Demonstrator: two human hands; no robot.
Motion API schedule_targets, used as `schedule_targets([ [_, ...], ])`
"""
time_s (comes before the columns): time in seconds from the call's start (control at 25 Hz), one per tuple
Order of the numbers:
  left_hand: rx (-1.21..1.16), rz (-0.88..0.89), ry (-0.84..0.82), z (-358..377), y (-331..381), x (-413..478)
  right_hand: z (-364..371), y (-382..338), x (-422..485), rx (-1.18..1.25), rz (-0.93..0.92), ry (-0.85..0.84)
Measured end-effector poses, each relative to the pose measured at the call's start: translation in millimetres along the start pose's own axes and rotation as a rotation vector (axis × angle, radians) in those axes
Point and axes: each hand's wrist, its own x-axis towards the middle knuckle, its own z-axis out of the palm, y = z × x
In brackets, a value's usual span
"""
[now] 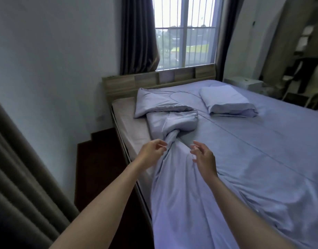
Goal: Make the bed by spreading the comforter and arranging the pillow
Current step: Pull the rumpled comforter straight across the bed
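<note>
A pale lavender comforter (244, 159) covers most of the bed. Its left part is twisted and bunched into a folded heap (165, 112) near the headboard. A matching pillow (226, 101) lies flat at the head of the bed, right of the heap. My left hand (152, 151) hovers at the left of the twisted neck of fabric, fingers loosely curled, holding nothing. My right hand (203, 155) hovers at the right of that twist, fingers spread and relaxed, just above the cloth.
Bare mattress (125, 119) shows along the bed's left edge. A wooden headboard (154, 81) stands under the window (185, 33). A narrow strip of dark floor (99, 159) runs between bed and wall. Curtain (20, 177) hangs at my left. Shelves and a white box (244, 83) are at right.
</note>
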Motion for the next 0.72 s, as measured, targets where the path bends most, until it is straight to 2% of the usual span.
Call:
schedule_targets([
  [0.24, 0.010, 0.021, -0.118, 11.4, -17.3, 104.2, 0.2, 16.7, 65.6, -0.093, 0.042, 0.072],
  [0.48, 0.148, 0.058, -0.272, 42.5, -54.5, 208.0, 5.4, 61.2, 99.3, -0.168, 0.136, 0.166],
  [0.64, 0.388, 0.146, -0.395, 76.3, -99.2, 289.8, 34.1, 105.1, 125.9, -0.214, 0.228, 0.241],
  [0.72, 0.551, 0.208, -0.513, 87.9, -122.4, 329.5, 57.7, 127.9, 139.9, -0.207, 0.277, 0.317],
])
